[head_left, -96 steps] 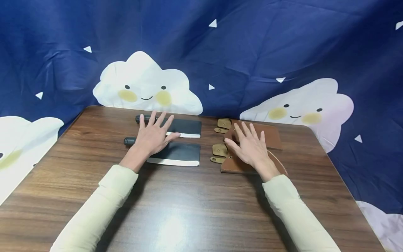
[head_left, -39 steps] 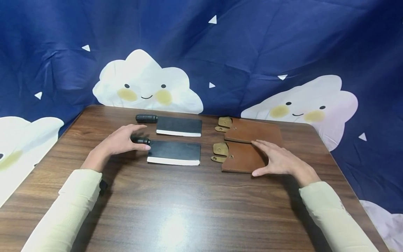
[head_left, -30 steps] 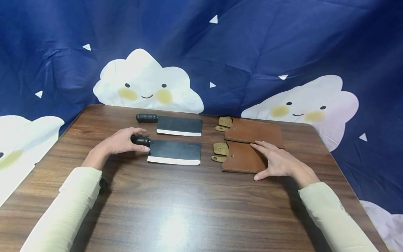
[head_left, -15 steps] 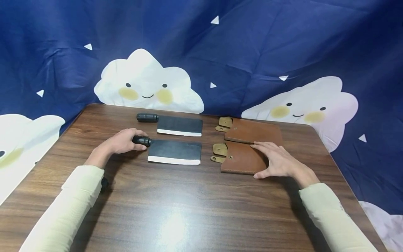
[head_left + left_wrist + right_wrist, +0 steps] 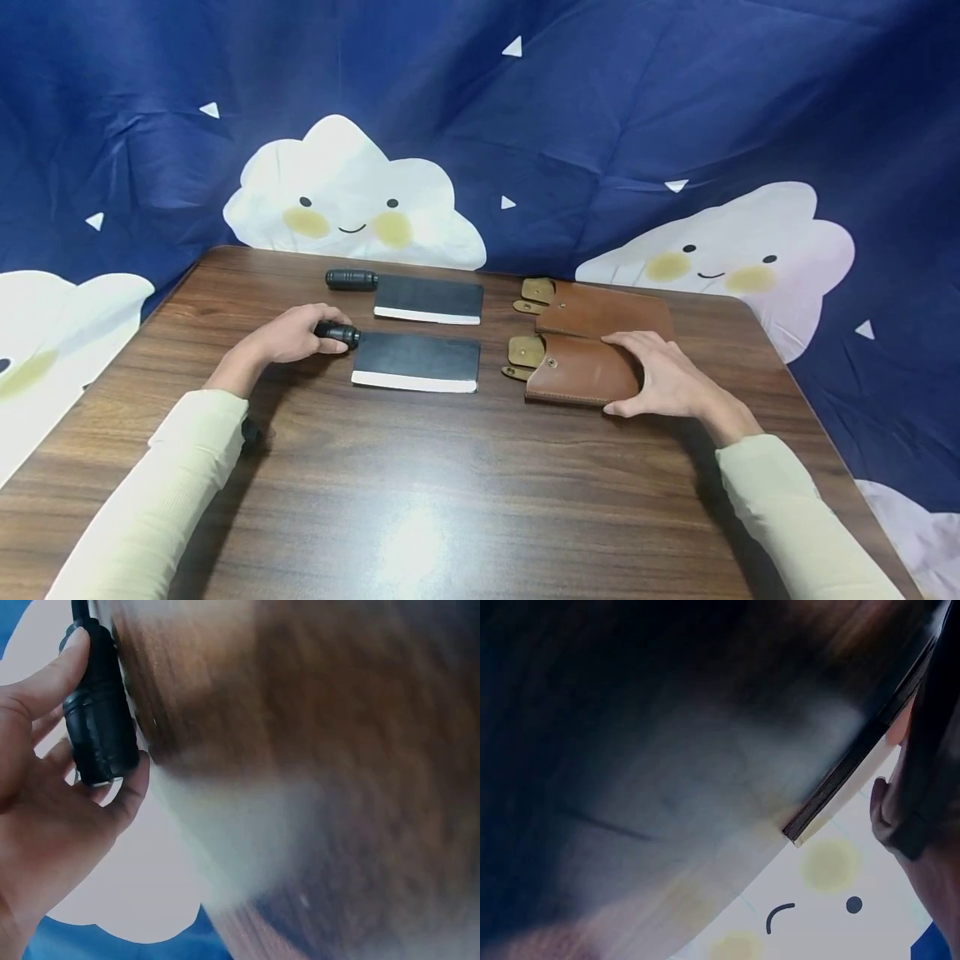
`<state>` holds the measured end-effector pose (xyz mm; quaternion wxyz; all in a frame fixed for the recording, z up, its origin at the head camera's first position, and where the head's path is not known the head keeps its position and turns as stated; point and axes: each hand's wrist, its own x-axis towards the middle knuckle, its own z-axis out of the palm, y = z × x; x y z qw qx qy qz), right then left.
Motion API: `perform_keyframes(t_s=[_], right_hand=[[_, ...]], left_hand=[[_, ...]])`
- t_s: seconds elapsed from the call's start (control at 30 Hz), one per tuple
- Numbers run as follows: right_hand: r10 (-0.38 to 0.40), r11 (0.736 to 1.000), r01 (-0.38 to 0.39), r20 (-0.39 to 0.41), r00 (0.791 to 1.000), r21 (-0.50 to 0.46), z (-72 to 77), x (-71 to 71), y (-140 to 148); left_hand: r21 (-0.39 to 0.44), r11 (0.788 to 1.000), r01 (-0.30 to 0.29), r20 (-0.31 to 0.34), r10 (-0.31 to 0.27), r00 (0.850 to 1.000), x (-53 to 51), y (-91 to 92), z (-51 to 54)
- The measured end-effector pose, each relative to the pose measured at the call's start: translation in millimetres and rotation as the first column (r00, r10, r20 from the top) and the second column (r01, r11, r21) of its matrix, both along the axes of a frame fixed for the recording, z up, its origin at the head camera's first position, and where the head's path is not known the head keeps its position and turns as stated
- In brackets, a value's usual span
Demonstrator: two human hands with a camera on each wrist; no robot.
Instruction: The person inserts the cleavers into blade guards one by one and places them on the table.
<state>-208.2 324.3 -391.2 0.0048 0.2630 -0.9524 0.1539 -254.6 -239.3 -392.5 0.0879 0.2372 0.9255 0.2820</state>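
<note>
Black cleaver blades show only in head view.

- On my feed, the left sleeve and right sleeve are plain, pale cream-green.
- I see a broad left cuff and a matching right cuff.
- A small black piece shows beside the left cuff; I can't tell what it is.
</note>
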Motion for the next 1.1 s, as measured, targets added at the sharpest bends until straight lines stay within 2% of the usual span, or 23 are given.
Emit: perform_keyframes(t_s=[0.13, 0.3, 0.53, 0.7, 0.83, 1.1], right_hand=[[-0.005, 1.0, 0.004, -0.044, 0.999, -0.023, -0.4, -0.6, 0.3], [-0.015, 1.0, 0.012, -0.104, 0.995, -0.024, -0.3, -1.6, -0.6], [-0.021, 1.0, 0.019, -0.117, 0.993, -0.013, 1.4, -2.2, -5.2], [0.001, 1.0, -0.002, -0.131, 0.991, -0.006, 3.2, -2.5, -8.2], [0.001, 1.0, -0.004, -0.127, 0.992, -0.016, 3.2, -1.2, -9.8], [-0.005, 1.0, 0.002, -0.123, 0.992, -0.022, 0.7, 0.1, -12.9]], left_hand=[[0.004, 1.0, 0.003, -0.003, -0.003, 1.0, -0.3, -0.4, 0.1], [0.035, 0.999, -0.036, 0.042, 0.034, 0.999, -2.6, -1.9, -1.1], [0.127, 0.988, -0.086, 0.096, 0.075, 0.993, -7.5, -9.6, -3.9], [0.209, 0.963, -0.169, 0.162, 0.137, 0.977, -7.0, -14.8, -5.4], [0.266, 0.94, -0.214, 0.205, 0.162, 0.965, -6.6, -15.1, -5.9], [0.354, 0.909, -0.222, 0.215, 0.152, 0.965, -4.7, -15.0, -4.9]])
